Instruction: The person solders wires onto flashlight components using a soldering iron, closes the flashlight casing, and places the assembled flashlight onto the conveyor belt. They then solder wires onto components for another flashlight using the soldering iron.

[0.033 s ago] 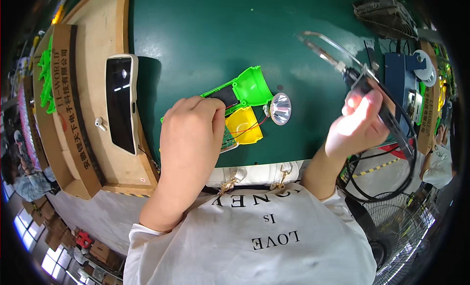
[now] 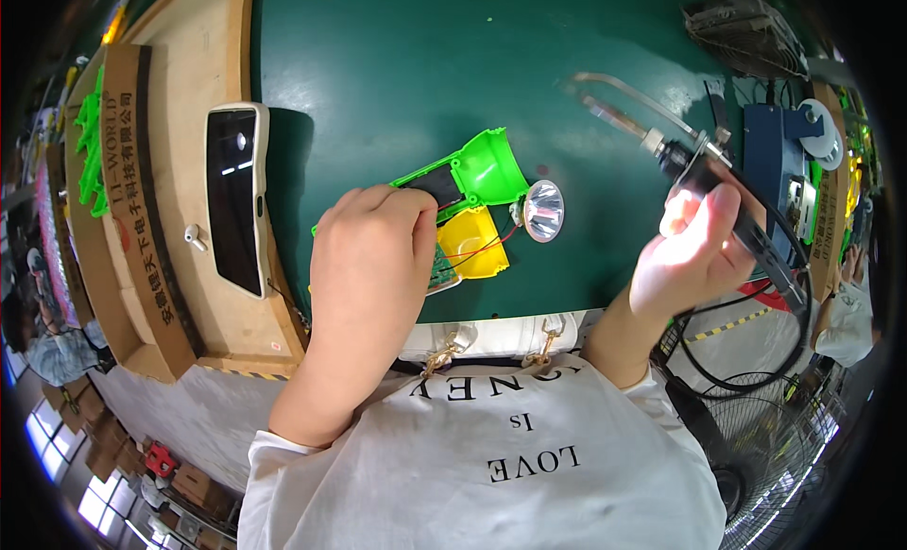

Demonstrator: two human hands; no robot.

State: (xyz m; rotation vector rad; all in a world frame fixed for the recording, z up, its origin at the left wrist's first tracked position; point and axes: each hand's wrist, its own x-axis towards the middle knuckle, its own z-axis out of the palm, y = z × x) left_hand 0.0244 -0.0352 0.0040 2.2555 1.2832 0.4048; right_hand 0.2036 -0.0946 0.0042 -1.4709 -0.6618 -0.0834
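My left hand [image 2: 371,257] is closed over the left end of an opened flashlight's green plastic housing [image 2: 489,169]; its fingertips are hidden. Inside that shell sits a black block [image 2: 440,187]. Just below lies a yellow half-shell [image 2: 480,233], with part of a green circuit board [image 2: 440,274] showing beside my left hand. Thin red and black wires run toward a round silver reflector [image 2: 544,211] at the shells' right. To the right, my right hand [image 2: 694,243] grips a black soldering iron [image 2: 701,175] in the air. Its tip and curved metal tube point up and left, apart from the flashlight.
A phone [image 2: 234,200] and a white earbud [image 2: 195,236] lie on the wooden tray [image 2: 179,96] at left, near a cardboard box [image 2: 142,229] and green parts. At right stand a dark blue unit [image 2: 770,144], a dusty fan [image 2: 742,30] and a looping cable [image 2: 803,314].
My right hand and the soldering iron have shifted slightly right and down, and the cable has swung with them. My left hand and the flashlight parts are nearly unmoved.
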